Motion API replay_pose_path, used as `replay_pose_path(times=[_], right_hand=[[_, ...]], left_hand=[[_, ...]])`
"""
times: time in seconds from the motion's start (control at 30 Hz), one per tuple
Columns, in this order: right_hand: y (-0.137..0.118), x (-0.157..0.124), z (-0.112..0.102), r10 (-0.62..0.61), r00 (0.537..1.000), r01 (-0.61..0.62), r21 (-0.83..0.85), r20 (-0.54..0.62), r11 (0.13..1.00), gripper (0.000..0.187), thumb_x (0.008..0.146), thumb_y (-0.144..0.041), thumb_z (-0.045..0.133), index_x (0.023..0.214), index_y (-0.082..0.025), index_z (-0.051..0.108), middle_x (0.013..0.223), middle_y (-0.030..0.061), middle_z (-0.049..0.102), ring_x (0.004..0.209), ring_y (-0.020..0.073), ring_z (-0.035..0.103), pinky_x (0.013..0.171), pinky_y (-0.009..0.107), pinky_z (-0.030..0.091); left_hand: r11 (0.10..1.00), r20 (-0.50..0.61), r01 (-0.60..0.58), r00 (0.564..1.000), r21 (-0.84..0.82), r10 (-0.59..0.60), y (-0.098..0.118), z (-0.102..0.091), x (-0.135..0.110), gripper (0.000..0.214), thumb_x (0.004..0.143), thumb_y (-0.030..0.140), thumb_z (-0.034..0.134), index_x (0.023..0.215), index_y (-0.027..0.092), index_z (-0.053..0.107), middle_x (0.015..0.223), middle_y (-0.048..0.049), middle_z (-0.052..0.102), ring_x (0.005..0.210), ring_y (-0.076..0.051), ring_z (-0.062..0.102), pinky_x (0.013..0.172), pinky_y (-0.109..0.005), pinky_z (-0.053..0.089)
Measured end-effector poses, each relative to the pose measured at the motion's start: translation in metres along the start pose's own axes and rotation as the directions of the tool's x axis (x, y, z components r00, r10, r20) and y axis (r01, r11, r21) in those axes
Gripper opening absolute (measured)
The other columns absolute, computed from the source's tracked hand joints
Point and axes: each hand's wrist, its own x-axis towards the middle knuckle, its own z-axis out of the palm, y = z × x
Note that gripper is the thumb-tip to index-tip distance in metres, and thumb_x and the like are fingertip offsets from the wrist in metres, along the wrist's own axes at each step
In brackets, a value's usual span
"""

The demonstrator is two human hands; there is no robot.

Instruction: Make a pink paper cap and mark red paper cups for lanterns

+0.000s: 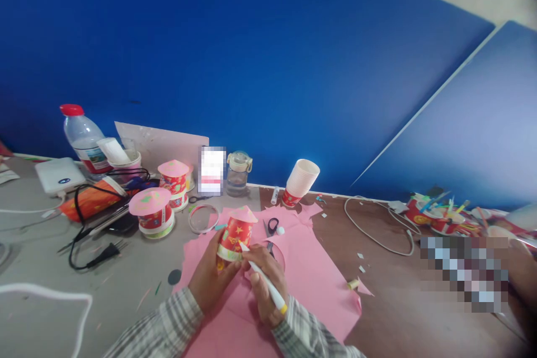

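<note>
My left hand (210, 277) is wrapped round a red paper cup (236, 233), upside down, with a pink cone-shaped paper top and yellow star marks on its side. In my right hand (273, 273) is a white marker (273, 292) with a yellow end, its tip at the cup's side; whether it touches cannot be made out. Under both hands lies pink paper (319, 291). Scissors (272, 227) and a small white round cap (281, 230) rest on the paper just beyond my right hand.
Two decorated cups (151, 215) with pink tops stand left, near a black plug cable (103, 255) and a bottle (86, 137). Behind are a glass jar (238, 176) and tilted stacked paper cups (302, 179). At right are a cable (369, 240) and another person's arm (520, 268).
</note>
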Motion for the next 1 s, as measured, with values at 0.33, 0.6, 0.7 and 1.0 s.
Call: replay_pose_path(times=[0.33,0.6,0.7,1.0], right_hand=[[0.007,-0.003,0.000,0.042,0.999,-0.042,-0.007,0.006,0.999,0.035,0.083,-0.043,0.041,0.090,-0.021,0.066,0.066,0.0025,0.061,0.064,0.0195,0.058,0.063,0.032,0.049],[0.009,-0.004,0.002,0.092,0.996,-0.092,0.021,-0.019,0.996,0.037,0.082,-0.047,0.041,0.091,-0.021,0.066,0.065,0.0023,0.061,0.063,0.0197,0.058,0.061,0.031,0.049],[0.009,-0.004,0.002,0.097,0.995,-0.097,0.011,-0.012,0.995,0.036,0.082,-0.046,0.040,0.088,-0.021,0.066,0.064,0.0016,0.061,0.063,0.0195,0.058,0.061,0.030,0.048],[0.011,-0.008,0.001,0.109,0.994,-0.109,0.035,-0.006,0.993,0.035,0.082,-0.045,0.041,0.092,-0.022,0.065,0.067,0.0020,0.061,0.064,0.0198,0.058,0.061,0.031,0.048]], left_hand=[[0.998,0.020,-0.023,1.000,0.064,0.022,-0.007,-0.001,-0.001,0.072,0.051,0.023,0.069,0.115,0.019,0.036,0.115,-0.0165,0.052,0.104,-0.036,0.046,0.081,-0.048,0.043],[0.995,0.033,-0.038,0.999,0.094,0.035,-0.007,-0.001,-0.001,0.070,0.053,0.022,0.067,0.115,0.017,0.035,0.112,-0.0181,0.053,0.104,-0.036,0.046,0.081,-0.049,0.043],[0.994,0.030,-0.047,0.999,0.096,0.045,-0.007,-0.001,-0.001,0.070,0.053,0.022,0.067,0.115,0.018,0.035,0.113,-0.0175,0.053,0.105,-0.036,0.045,0.082,-0.049,0.042],[0.996,0.028,-0.037,0.999,0.082,0.035,-0.006,-0.001,-0.002,0.070,0.053,0.022,0.067,0.115,0.017,0.035,0.112,-0.0180,0.054,0.103,-0.036,0.047,0.080,-0.048,0.044]])
